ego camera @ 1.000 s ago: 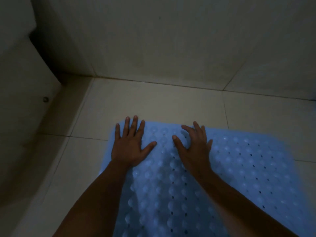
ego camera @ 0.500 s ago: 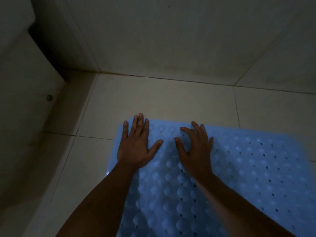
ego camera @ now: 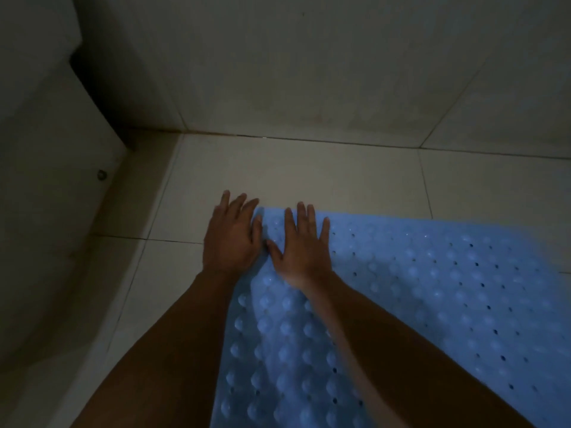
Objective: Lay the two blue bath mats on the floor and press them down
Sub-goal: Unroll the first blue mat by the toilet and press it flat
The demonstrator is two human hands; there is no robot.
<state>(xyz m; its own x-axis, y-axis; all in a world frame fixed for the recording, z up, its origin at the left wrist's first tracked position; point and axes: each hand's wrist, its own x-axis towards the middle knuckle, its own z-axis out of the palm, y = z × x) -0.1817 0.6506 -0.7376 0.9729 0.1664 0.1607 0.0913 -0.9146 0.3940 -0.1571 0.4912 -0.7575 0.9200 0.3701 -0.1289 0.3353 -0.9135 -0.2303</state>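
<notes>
Left hand (ego camera: 230,239) and right hand (ego camera: 304,248) lay flat, fingers straight, on mat (ego camera: 432,288) corner. Better: press palms outward, edge first.

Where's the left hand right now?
Head view, centre-left: the left hand lies flat over the blue mat's far-left corner, fingertips on floor tile, beside the right hand.

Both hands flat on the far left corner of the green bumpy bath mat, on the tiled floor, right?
Not green: the head view shows a blue bumpy rubber bath mat. The rest stands: left hand and right hand lie flat at its far left corner, on the pale tiled floor.
</notes>
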